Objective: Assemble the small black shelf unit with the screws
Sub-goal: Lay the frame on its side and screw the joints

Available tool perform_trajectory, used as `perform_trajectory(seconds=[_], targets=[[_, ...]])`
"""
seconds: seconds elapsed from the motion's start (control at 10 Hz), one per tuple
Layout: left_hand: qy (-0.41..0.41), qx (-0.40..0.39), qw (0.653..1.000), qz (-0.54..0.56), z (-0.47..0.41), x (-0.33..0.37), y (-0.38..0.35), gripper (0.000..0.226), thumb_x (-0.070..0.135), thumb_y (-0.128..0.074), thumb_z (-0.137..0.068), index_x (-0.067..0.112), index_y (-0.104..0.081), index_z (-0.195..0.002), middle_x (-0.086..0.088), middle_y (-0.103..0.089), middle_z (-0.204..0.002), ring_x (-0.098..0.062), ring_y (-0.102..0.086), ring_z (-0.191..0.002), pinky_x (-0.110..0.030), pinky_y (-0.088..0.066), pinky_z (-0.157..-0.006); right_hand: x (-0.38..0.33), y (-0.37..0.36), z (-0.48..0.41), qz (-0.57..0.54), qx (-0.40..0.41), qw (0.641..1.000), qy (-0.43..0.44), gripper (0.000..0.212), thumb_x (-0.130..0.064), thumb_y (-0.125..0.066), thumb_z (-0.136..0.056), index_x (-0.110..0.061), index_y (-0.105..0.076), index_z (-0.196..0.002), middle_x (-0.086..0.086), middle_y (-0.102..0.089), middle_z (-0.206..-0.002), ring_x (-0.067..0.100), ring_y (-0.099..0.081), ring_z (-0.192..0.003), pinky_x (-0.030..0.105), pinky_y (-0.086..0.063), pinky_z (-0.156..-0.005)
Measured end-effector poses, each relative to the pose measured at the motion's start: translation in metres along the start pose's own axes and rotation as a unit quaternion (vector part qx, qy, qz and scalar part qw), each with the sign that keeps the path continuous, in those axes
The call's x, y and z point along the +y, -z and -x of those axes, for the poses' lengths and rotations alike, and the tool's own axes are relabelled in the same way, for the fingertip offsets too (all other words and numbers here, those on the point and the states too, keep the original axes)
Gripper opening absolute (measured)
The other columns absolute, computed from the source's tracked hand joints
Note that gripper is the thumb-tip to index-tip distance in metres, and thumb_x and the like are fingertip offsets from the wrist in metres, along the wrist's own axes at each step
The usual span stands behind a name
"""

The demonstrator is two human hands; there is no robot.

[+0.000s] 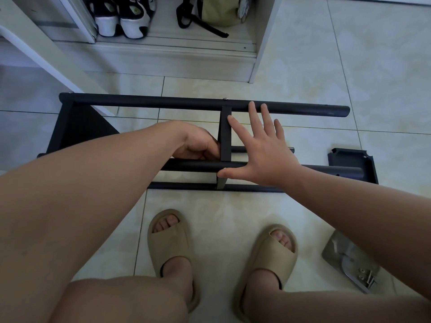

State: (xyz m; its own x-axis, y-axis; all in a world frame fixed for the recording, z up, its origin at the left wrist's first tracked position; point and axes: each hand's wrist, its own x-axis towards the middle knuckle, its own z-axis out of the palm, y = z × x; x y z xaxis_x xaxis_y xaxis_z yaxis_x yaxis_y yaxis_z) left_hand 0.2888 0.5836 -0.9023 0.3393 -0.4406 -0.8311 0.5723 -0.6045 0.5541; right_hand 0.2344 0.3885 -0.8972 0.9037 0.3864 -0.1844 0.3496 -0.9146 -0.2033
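Observation:
The black shelf unit (144, 102) lies on its side on the tiled floor, its long round tubes running left to right. A flat black shelf panel (225, 134) stands edge-on between the far tube and the near tube (193, 164). My left hand (198, 144) curls its fingers around the left side of that panel, just above the near tube. My right hand (263, 145) is spread flat with straight fingers against the panel's right side, thumb on the near tube. A loose black shelf panel (349, 163) lies at the frame's right end.
A clear plastic bag (345, 257) with screws (367, 277) lies on the floor at the lower right. My feet in beige slippers (170, 238) stand just in front of the frame. A white cabinet (263, 43) with shoes and a bag stands behind.

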Motion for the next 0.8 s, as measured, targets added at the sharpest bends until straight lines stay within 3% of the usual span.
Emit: perform_trajectory(seconds=[0.1,0.2,0.3,0.5,0.6,0.7,0.8], targets=[[0.006,-0.027,1.0,-0.001,0.0017,-0.0041,0.0019,0.019,0.009,-0.055,-0.096,0.009,-0.07,-0.107,-0.006,-0.075,-0.101,-0.021,-0.066,-0.101,-0.036,-0.045,-0.105,0.0005,-0.0001,0.0002,0.002,0.002,1.0,0.001,0.125,-0.104,-0.028,-0.058,-0.039,0.003,-0.161,0.012,0.019,-0.168,0.036,0.02,-0.153,0.061,-0.004,-0.123],[0.021,-0.051,0.998,0.006,0.001,-0.0047,0.0034,0.032,0.012,-0.054,-0.097,0.005,-0.064,-0.127,-0.011,-0.069,-0.116,-0.025,-0.061,-0.111,-0.041,-0.038,-0.113,0.0004,0.0001,0.0009,0.002,0.003,1.0,0.001,0.125,-0.104,-0.028,-0.058,-0.039,0.003,-0.161,0.011,0.019,-0.168,0.036,0.02,-0.153,0.061,-0.003,-0.123],[0.025,-0.056,0.998,0.011,0.0004,-0.0029,0.0039,0.038,0.011,-0.053,-0.098,0.003,-0.058,-0.135,-0.014,-0.066,-0.123,-0.025,-0.06,-0.113,-0.041,-0.038,-0.114,0.0002,-0.0002,0.0007,-0.002,0.002,1.0,0.001,0.125,-0.103,-0.03,-0.058,-0.039,0.002,-0.161,0.011,0.019,-0.168,0.036,0.02,-0.153,0.061,-0.003,-0.123],[0.039,-0.074,0.996,0.01,0.0012,0.0002,0.0056,0.021,0.01,-0.052,-0.097,0.012,-0.067,-0.111,-0.006,-0.071,-0.103,-0.02,-0.065,-0.095,-0.034,-0.046,-0.099,0.0009,-0.0005,0.0002,0.0,0.003,1.0,0.002,0.125,-0.104,-0.029,-0.058,-0.039,0.003,-0.161,0.011,0.019,-0.168,0.036,0.02,-0.153,0.06,-0.003,-0.122],[0.03,-0.076,0.997,0.011,0.001,-0.0005,0.0062,0.025,0.006,-0.051,-0.095,0.009,-0.063,-0.116,-0.009,-0.07,-0.107,-0.021,-0.065,-0.097,-0.032,-0.049,-0.096,0.0014,-0.0008,0.0007,0.002,0.004,1.0,0.002,0.125,-0.104,-0.029,-0.059,-0.039,0.002,-0.161,0.011,0.019,-0.168,0.036,0.02,-0.153,0.061,-0.003,-0.123],[0.012,-0.066,0.997,0.023,-0.0022,-0.0006,0.0058,0.032,-0.003,-0.049,-0.094,0.006,-0.056,-0.124,-0.019,-0.06,-0.119,-0.027,-0.059,-0.109,-0.04,-0.041,-0.111,0.0009,-0.0016,0.0006,0.004,0.007,1.0,0.002,0.125,-0.103,-0.028,-0.059,-0.037,0.0,-0.161,0.012,0.018,-0.168,0.037,0.019,-0.154,0.061,-0.004,-0.123],[-0.004,-0.063,0.998,0.025,-0.005,-0.0025,0.0048,0.035,-0.006,-0.047,-0.093,0.005,-0.054,-0.126,-0.02,-0.058,-0.122,-0.029,-0.057,-0.112,-0.042,-0.038,-0.114,0.0008,-0.002,-0.0001,0.004,0.007,1.0,0.004,0.125,-0.103,-0.028,-0.059,-0.037,-0.001,-0.161,0.013,0.017,-0.168,0.038,0.018,-0.154,0.061,-0.004,-0.123]])
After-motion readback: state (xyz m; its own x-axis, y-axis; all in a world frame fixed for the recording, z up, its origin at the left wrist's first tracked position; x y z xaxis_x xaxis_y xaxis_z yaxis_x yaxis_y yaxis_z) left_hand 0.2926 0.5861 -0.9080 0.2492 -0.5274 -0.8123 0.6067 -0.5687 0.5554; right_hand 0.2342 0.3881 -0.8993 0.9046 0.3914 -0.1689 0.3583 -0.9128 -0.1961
